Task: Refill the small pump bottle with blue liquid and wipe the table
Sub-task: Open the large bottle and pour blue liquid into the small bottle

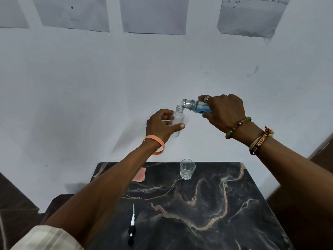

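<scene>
Above the marble worktop [207, 204], left hand [159, 126] grips the small pump bottle [178, 121] upright while right hand [224, 111] clasps the tilted blue bottle [197, 107], mouths aligned for pouring.

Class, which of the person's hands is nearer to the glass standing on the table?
Left. The left hand, holding the small clear bottle, is above and slightly left of the glass; the right hand is higher and further right.

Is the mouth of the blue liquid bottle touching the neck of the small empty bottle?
Cannot tell. In the head view the blue liquid bottle, tilted in the right hand, overlaps the small empty bottle in the left hand; no contact or gap shows plainly.
</scene>
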A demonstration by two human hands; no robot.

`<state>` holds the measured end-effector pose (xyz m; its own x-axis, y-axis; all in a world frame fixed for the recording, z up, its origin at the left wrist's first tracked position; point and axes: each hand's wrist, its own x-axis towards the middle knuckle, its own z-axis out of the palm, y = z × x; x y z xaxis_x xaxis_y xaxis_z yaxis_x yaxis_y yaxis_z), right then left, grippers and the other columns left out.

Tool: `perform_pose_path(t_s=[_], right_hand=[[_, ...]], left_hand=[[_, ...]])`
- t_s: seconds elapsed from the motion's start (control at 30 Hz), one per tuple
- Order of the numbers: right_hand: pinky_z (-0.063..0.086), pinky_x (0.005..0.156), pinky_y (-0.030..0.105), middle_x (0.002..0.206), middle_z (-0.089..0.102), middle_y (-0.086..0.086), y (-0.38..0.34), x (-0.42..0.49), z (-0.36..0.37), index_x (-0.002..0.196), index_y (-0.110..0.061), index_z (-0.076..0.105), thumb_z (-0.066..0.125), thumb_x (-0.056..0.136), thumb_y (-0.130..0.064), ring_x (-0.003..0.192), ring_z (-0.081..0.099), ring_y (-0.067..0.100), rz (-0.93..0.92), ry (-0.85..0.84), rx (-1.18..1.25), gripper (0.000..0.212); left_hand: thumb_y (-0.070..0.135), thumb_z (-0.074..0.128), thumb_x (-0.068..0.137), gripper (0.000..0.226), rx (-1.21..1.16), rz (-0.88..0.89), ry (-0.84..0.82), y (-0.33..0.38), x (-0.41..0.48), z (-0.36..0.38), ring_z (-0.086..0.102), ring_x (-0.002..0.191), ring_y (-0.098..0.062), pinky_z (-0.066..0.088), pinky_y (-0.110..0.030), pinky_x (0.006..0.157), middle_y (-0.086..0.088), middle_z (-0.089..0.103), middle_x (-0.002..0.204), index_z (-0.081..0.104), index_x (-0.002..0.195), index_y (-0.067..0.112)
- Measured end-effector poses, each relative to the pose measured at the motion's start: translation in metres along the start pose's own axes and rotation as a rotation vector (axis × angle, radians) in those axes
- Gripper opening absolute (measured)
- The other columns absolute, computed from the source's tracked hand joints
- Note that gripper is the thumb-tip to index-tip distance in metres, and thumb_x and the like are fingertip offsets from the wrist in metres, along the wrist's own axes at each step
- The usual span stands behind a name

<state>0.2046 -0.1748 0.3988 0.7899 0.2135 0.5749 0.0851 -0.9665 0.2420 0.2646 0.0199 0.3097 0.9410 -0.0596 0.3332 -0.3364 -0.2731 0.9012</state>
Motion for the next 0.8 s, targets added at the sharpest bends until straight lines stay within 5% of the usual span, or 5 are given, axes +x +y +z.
perform_pose_path(t_s=[0.8], right_hand=[[0.033,0.066,0.031,0.094,0.071,0.003,0.0012,0.0029,0.0017,0.126,-0.028,0.056,0.065,0.085,-0.029,0.082,0.063,0.032,-0.027,-0.036,-0.081,0.042]], left_hand=[[0.038,0.088,0.060,0.054,-0.011,-0.018,0.006,-0.0021,-0.0020,0.0017,0.067,0.085,-0.013,0.056,-0.025,0.075,0.005,0.070,0.100,0.063,0.106,0.025]])
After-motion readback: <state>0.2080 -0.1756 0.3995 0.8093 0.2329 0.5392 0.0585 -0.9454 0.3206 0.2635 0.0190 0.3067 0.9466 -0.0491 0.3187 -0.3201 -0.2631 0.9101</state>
